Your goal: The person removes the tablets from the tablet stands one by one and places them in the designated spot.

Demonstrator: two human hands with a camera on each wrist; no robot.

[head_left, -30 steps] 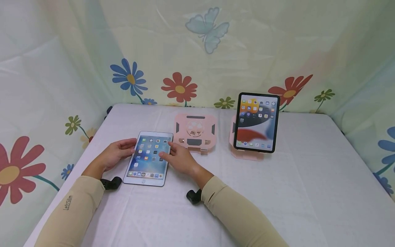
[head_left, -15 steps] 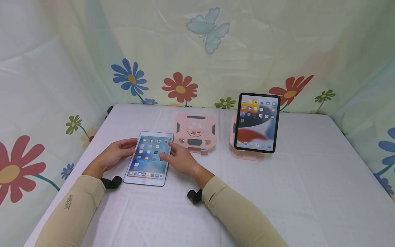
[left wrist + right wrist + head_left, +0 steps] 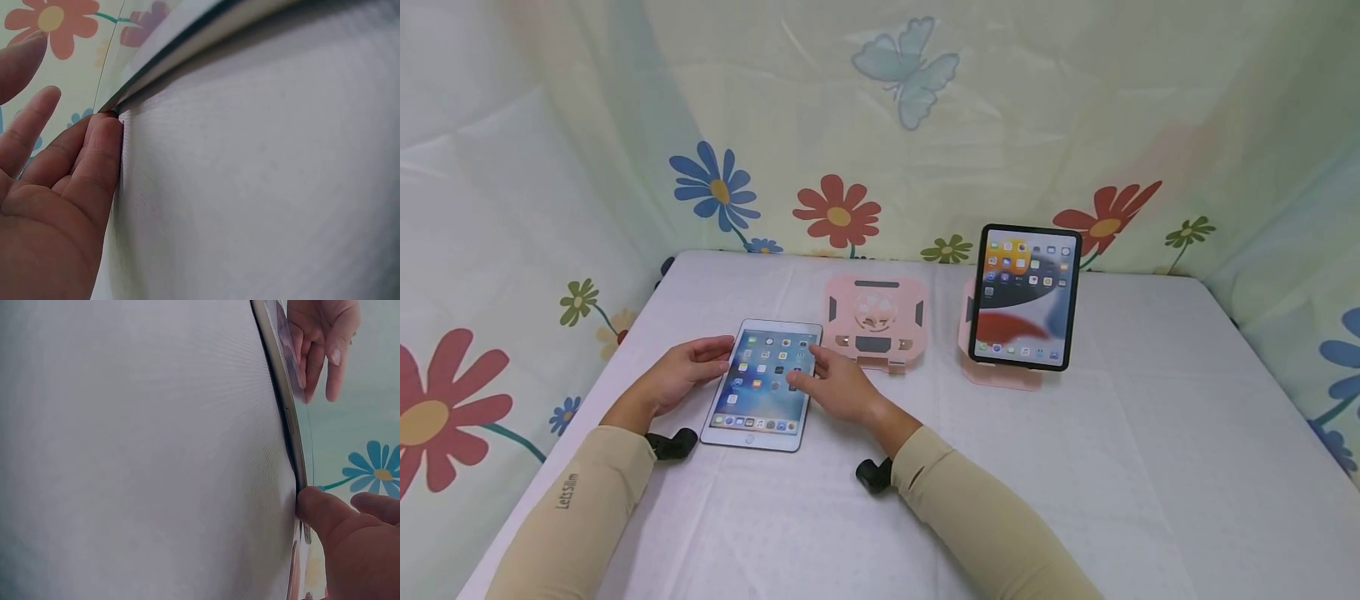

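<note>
A white tablet (image 3: 763, 385) with a lit screen of app icons lies flat on the table, its long side slanting. My left hand (image 3: 688, 373) is at its left edge; in the left wrist view, fingertips (image 3: 106, 128) touch the tablet's edge while the thumb stays apart. On the opposite side is my right hand (image 3: 842, 387), its thumb (image 3: 800, 381) over the screen. A finger (image 3: 319, 503) touches the tablet's side in the right wrist view. Just beyond stands a pink tablet stand (image 3: 876, 321) with dark pads, partly behind the tablet's corner.
A black-framed tablet (image 3: 1026, 296) leans upright on a second pink stand (image 3: 1003, 379) to the right. White cloth covers the table (image 3: 1075, 483). A flowered curtain (image 3: 1037, 108) hangs close behind and at both sides.
</note>
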